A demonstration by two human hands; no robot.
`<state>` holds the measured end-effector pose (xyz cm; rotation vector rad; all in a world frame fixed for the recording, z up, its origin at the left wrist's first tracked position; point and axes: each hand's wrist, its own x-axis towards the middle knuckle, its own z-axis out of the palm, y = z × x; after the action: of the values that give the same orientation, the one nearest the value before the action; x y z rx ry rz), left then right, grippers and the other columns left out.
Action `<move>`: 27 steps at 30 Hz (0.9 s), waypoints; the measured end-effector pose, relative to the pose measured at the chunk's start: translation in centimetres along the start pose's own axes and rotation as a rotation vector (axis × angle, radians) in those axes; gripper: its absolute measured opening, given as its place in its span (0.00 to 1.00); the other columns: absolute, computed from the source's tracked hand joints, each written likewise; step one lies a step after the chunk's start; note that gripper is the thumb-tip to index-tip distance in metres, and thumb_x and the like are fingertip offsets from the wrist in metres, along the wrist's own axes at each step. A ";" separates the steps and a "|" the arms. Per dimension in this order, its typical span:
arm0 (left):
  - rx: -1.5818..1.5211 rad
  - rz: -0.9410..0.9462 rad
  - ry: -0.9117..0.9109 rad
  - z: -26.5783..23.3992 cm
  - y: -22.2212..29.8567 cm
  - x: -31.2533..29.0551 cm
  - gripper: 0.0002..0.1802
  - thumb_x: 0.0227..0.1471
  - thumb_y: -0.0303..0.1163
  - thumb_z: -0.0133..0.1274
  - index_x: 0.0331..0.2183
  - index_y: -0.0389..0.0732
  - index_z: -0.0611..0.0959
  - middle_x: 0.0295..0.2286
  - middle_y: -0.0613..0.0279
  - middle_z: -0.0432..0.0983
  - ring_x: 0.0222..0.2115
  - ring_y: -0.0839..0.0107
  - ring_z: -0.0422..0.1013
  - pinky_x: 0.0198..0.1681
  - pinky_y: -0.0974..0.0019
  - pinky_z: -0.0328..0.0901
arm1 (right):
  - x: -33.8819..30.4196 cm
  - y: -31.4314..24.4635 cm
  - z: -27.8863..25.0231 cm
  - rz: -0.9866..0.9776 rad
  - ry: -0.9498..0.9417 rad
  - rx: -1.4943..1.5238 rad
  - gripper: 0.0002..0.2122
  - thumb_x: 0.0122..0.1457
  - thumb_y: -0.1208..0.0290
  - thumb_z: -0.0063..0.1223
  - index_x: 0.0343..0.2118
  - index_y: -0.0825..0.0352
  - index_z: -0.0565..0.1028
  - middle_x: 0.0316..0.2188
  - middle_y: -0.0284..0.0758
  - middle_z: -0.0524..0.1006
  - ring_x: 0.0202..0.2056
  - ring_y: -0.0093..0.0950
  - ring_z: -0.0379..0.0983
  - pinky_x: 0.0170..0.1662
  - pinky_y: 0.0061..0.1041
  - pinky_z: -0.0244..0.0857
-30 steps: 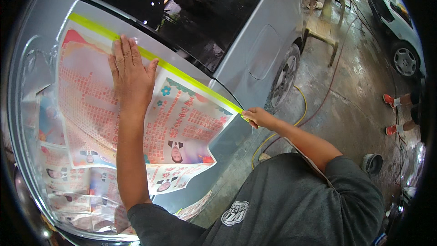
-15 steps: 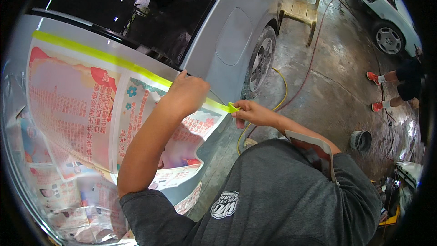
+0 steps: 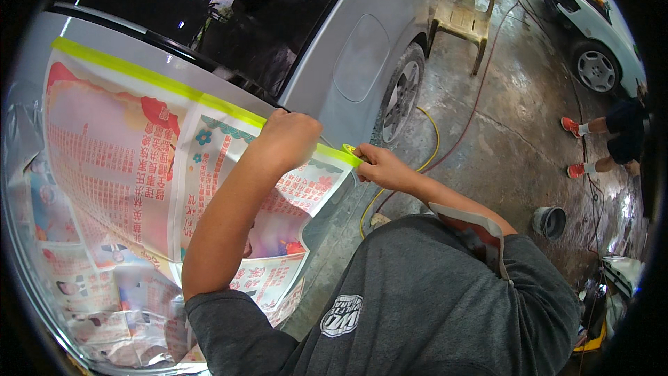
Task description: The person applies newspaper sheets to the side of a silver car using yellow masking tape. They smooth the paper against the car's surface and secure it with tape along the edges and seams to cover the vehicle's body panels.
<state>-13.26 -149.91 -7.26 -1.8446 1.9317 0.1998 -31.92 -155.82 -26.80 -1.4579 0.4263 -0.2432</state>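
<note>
A newspaper sheet point(image 3: 115, 122) with pink and red print hangs along the grey side of a car point(image 3: 316, 90). Its upper edge carries a long strip of bright yellow-green masking tape point(image 3: 149, 78). My left hand point(image 3: 289, 139) is curled at that edge, fingers closed against the taped border; what lies under them is hidden. At the sheet's right corner, my right hand point(image 3: 379, 168) pinches a small roll of the same tape point(image 3: 349, 149), joined to the end of the strip. The sheet's lower right part curls away from the panel.
More newspaper point(image 3: 132, 320) covers the car lower left. Beyond the rear wheel point(image 3: 402, 94) stands a beige plastic chair point(image 3: 459, 17). Yellow point(image 3: 435, 129) and red hoses point(image 3: 480, 90) cross the wet floor. A grey bucket point(image 3: 550, 223), a person in red shoes point(image 3: 616, 129) and a white car point(image 3: 591, 21) are right.
My right hand has shifted slightly, and the tape roll now sits higher above its fingertips, tilted differently. My left hand stays at the taped edge.
</note>
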 end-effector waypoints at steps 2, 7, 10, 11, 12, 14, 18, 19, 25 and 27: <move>0.003 0.000 -0.045 0.0 0.2 0.1 0.08 0.54 0.30 0.56 0.32 0.38 0.86 0.32 0.47 0.83 0.37 0.49 0.79 0.47 0.49 0.69 | 0.0 -0.3 -0.2 -0.011 0.009 -0.108 0.14 0.58 0.67 0.55 0.43 0.72 0.74 0.28 0.41 0.79 0.30 0.31 0.78 0.35 0.33 0.71; 0.084 0.040 -0.015 0.3 1.1 0.2 0.07 0.53 0.29 0.55 0.32 0.39 0.86 0.32 0.49 0.84 0.38 0.51 0.80 0.46 0.47 0.69 | 0.6 5.3 -2.0 -0.081 -0.012 -0.848 0.19 0.60 0.61 0.55 0.46 0.71 0.74 0.29 0.44 0.79 0.31 0.42 0.77 0.42 0.39 0.70; 0.030 0.036 -0.013 0.1 1.3 -0.8 0.06 0.53 0.28 0.55 0.32 0.40 0.86 0.32 0.50 0.84 0.38 0.51 0.80 0.45 0.47 0.70 | -0.3 2.4 -3.2 0.095 0.018 -0.465 0.19 0.62 0.57 0.55 0.46 0.69 0.75 0.31 0.44 0.78 0.35 0.41 0.76 0.45 0.38 0.68; 0.025 0.019 -0.023 0.0 1.5 -0.8 0.07 0.52 0.28 0.56 0.32 0.40 0.87 0.32 0.50 0.84 0.38 0.51 0.81 0.44 0.47 0.70 | -0.1 0.5 -3.5 0.118 0.040 -0.283 0.19 0.63 0.55 0.55 0.46 0.68 0.76 0.33 0.43 0.77 0.37 0.40 0.76 0.46 0.37 0.68; 0.089 0.033 -0.008 -0.4 1.6 -0.7 0.07 0.50 0.27 0.57 0.32 0.40 0.88 0.33 0.50 0.85 0.38 0.51 0.81 0.44 0.48 0.70 | 0.5 -0.1 -3.5 -0.029 0.011 -0.262 0.18 0.64 0.55 0.56 0.44 0.67 0.76 0.34 0.42 0.76 0.38 0.39 0.75 0.46 0.36 0.67; 0.099 0.027 -0.036 -0.9 1.7 -0.7 0.07 0.47 0.26 0.58 0.31 0.42 0.89 0.31 0.48 0.85 0.37 0.51 0.82 0.42 0.49 0.72 | 0.7 -0.7 -3.2 -0.320 -0.061 -0.214 0.16 0.64 0.55 0.58 0.42 0.66 0.77 0.37 0.40 0.74 0.41 0.37 0.73 0.47 0.35 0.66; 0.046 -0.002 -0.104 -2.0 1.8 0.6 0.08 0.49 0.28 0.58 0.31 0.42 0.90 0.35 0.51 0.85 0.41 0.54 0.81 0.47 0.47 0.68 | -0.1 -1.0 -3.0 -0.304 -0.089 -0.125 0.11 0.63 0.63 0.63 0.35 0.67 0.76 0.38 0.33 0.71 0.41 0.28 0.69 0.47 0.28 0.63; 0.054 -0.021 -0.100 -2.6 1.1 0.3 0.09 0.50 0.28 0.58 0.33 0.42 0.90 0.36 0.51 0.85 0.42 0.54 0.81 0.48 0.46 0.67 | -0.3 -1.0 -3.0 -0.227 -0.087 -0.036 0.10 0.63 0.65 0.64 0.34 0.67 0.76 0.38 0.32 0.71 0.41 0.26 0.69 0.46 0.27 0.62; 0.154 -0.216 -0.226 -9.7 -4.2 -3.9 0.14 0.51 0.33 0.60 0.41 0.47 0.88 0.42 0.55 0.84 0.51 0.55 0.76 0.63 0.37 0.56 | -2.0 -3.0 -3.5 -0.196 -0.281 0.003 0.09 0.62 0.70 0.65 0.30 0.65 0.75 0.37 0.28 0.70 0.40 0.22 0.66 0.46 0.24 0.61; 0.162 -0.260 -0.258 -12.5 -6.4 -5.3 0.16 0.50 0.35 0.62 0.43 0.48 0.88 0.43 0.56 0.84 0.52 0.55 0.76 0.66 0.37 0.52 | -2.5 -3.3 -4.0 -0.163 -0.308 0.008 0.09 0.62 0.69 0.65 0.30 0.64 0.75 0.37 0.28 0.70 0.40 0.22 0.66 0.46 0.24 0.61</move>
<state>-9.90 -150.83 7.36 -1.8400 1.4763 0.1817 -35.54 -158.78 -23.46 -1.4947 0.0569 -0.1460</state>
